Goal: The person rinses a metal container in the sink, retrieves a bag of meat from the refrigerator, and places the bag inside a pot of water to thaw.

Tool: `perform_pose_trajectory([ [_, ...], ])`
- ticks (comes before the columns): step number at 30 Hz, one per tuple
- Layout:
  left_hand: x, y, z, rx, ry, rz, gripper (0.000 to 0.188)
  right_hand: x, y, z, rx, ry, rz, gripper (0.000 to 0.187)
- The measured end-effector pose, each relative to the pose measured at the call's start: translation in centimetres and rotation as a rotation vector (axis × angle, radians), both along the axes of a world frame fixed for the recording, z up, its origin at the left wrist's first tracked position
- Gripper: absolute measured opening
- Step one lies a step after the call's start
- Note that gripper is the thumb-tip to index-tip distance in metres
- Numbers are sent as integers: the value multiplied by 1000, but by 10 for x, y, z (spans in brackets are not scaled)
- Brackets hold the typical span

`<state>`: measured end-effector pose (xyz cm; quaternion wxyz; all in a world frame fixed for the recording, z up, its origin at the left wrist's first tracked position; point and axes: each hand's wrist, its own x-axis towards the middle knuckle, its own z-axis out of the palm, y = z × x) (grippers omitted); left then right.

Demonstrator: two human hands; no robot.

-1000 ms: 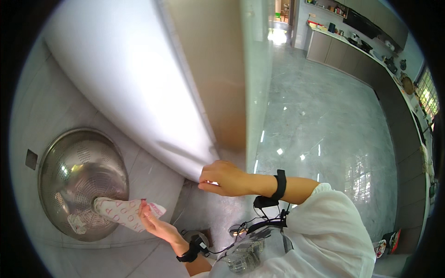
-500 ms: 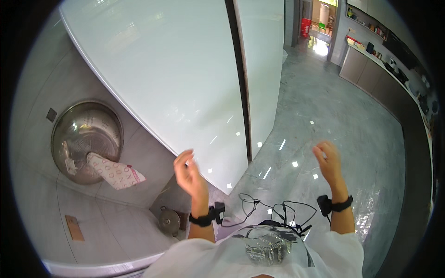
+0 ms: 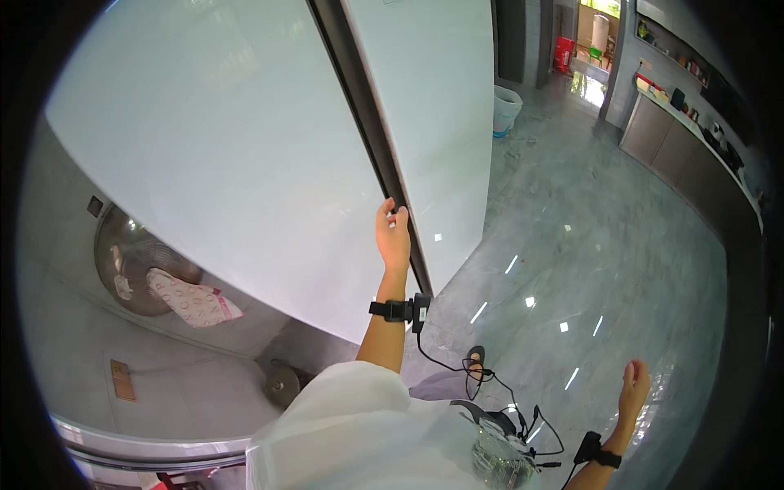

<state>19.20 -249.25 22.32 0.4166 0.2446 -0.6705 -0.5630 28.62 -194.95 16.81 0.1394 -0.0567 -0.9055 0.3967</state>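
- Left hand (image 3: 394, 237): fingers half-curled, nothing visibly gripped; at dark groove (image 3: 371, 122), near its lower end; contact indeterminable. Groove presumably serves as handhold.
- Left white panel (image 3: 237, 147): bordering groove.
- Right hand (image 3: 634, 390): loosely open, empty, above floor (image 3: 604, 245).
- Change: left hand shifted from panel's lower edge to groove.

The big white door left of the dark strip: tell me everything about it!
The big white door looks closed, smooth and shiny, like glass or painted metal. Its right edge runs along a dark strip; its outer edge looks curved and partly hides a silver bowl. The left hand is near that strip; I can't tell whether it touches the door.
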Motion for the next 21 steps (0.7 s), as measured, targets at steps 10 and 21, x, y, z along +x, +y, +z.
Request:
perform_pose_trajectory([
  [10, -81, -48, 17, -754, -346, 1147, 83, -158, 63, -11, -55, -51, 52, 25],
  [21, -97, -68, 10, -783, -531, 1441, 96, -319, 56, -31, 47, -190, 267, 24],
])
